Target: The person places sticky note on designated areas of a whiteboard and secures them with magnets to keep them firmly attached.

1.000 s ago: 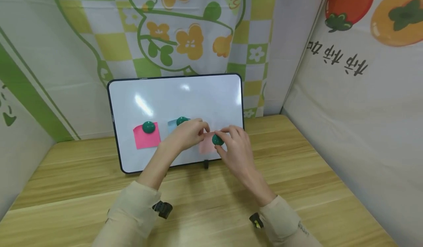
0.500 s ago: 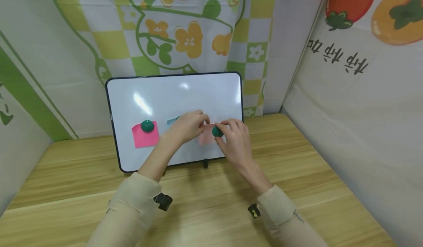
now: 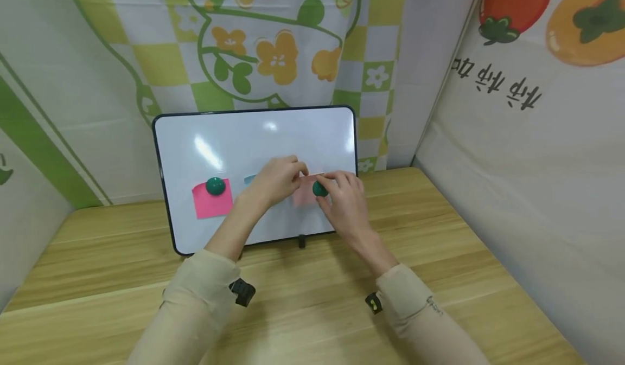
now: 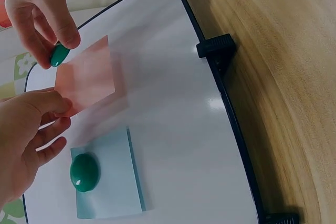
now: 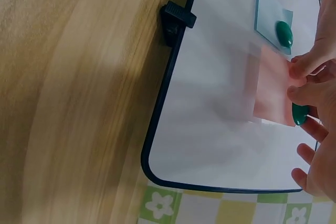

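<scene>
My left hand [image 3: 278,179] pinches a pale pink sticky note [image 4: 86,77] by its upper left corner, in front of the whiteboard [image 3: 259,137]. The note's lower edge stands off the board and throws a shadow on it. Thumb and fingertips of my right hand [image 3: 348,205] grip a green round magnet [image 5: 300,113] at the note's upper right. To the left, a blue sticky note [image 4: 107,182] hangs under another green magnet [image 4: 84,172]; in the head view my left hand hides most of that note. Farther left, a bright pink note [image 3: 214,205] is held by a third green magnet [image 3: 215,186].
Black feet [image 5: 176,22] support the whiteboard along its lower edge on a wooden table [image 3: 312,300]. Behind it hangs a checked, flowered curtain [image 3: 171,64]. A wall sheet with printed fruit [image 3: 512,137] stands at the right.
Both hands have moved up along the whiteboard, taking the pale pink note and the magnet with them. My left hand now covers more of the blue note.
</scene>
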The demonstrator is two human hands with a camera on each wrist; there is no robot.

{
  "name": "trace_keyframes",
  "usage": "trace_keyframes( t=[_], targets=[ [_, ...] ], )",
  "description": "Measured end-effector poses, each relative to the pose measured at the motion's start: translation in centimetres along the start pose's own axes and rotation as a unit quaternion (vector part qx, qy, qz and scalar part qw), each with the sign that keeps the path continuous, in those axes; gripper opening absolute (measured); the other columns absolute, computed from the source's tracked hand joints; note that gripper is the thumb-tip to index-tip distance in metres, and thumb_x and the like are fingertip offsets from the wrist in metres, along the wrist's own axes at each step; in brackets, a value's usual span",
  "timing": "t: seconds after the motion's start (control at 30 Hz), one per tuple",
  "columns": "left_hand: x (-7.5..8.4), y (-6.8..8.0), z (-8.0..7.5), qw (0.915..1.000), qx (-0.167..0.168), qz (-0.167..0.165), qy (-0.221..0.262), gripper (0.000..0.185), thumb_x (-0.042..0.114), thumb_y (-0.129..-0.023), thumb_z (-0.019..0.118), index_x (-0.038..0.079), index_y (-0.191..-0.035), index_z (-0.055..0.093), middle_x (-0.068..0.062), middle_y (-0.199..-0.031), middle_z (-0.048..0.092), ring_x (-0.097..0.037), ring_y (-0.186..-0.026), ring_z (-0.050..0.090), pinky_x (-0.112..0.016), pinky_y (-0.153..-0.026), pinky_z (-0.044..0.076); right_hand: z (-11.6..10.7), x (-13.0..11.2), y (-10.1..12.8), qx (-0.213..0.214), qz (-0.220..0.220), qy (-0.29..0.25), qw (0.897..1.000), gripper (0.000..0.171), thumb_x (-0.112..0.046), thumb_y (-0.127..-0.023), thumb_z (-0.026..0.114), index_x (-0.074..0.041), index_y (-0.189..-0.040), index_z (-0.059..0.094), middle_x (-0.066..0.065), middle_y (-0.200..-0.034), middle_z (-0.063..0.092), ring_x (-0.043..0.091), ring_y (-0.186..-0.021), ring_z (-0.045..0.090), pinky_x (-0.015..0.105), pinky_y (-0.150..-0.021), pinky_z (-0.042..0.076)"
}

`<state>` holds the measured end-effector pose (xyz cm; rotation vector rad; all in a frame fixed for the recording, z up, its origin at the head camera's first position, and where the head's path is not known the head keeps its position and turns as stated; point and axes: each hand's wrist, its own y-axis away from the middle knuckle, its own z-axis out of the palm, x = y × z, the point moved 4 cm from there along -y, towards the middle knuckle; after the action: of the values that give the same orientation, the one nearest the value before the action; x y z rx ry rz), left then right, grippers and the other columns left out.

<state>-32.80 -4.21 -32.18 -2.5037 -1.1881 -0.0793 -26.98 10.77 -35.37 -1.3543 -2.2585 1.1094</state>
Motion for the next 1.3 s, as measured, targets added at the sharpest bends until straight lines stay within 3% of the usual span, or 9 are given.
trace_keyframes(
  t=[0.37,0.6,1.0,1.3],
  targets=[
    [-0.3,-0.5,0.2,0.9994,0.026,0.012,-0.019,0.019,0.004,-0.092,0.064,0.005,-0.109,0.074,-0.009,-0.098,0.067,-0.022,-0.083,0.065,-0.029,-0.073,0.055,0.7,0.4,-1.2,-0.006,-0.011,0.018,1.0,0.035,-0.019,-0.084,0.08,-0.01,-0.118,0.072,0.006,-0.115,0.067,0.029,-0.112,0.057,0.045,-0.097,0.045],
    [-0.2,-0.9,0.3,0.9973,0.059,0.032,-0.027,0.018,0.001,-0.091,0.064,0.003,-0.106,0.075,-0.011,-0.096,0.069,-0.024,-0.082,0.067,-0.031,-0.074,0.055,1.6,0.7,-1.8,0.003,-0.017,0.028,0.999,0.031,-0.02,-0.086,0.078,-0.01,-0.115,0.073,0.007,-0.113,0.068,0.029,-0.109,0.059,0.045,-0.095,0.047],
    [-0.3,-1.3,0.1,0.9984,0.053,0.01,-0.016,0.026,-0.002,-0.092,0.06,0.002,-0.117,0.067,-0.01,-0.091,0.072,-0.023,-0.08,0.067,-0.032,-0.075,0.056,2.5,1.4,-2.5,0.023,-0.036,0.02,0.999,0.03,-0.021,-0.085,0.079,-0.009,-0.112,0.074,0.007,-0.11,0.068,0.029,-0.106,0.06,0.046,-0.092,0.049],
    [-0.5,-1.3,0.3,0.9982,0.058,0.008,-0.012,0.027,-0.002,-0.091,0.061,0.003,-0.117,0.067,-0.011,-0.092,0.072,-0.024,-0.082,0.067,-0.034,-0.077,0.055,3.3,1.9,-2.7,-0.002,-0.036,0.013,0.999,0.031,-0.02,-0.085,0.078,-0.009,-0.115,0.073,0.007,-0.113,0.067,0.028,-0.109,0.057,0.045,-0.095,0.047]
  ],
)
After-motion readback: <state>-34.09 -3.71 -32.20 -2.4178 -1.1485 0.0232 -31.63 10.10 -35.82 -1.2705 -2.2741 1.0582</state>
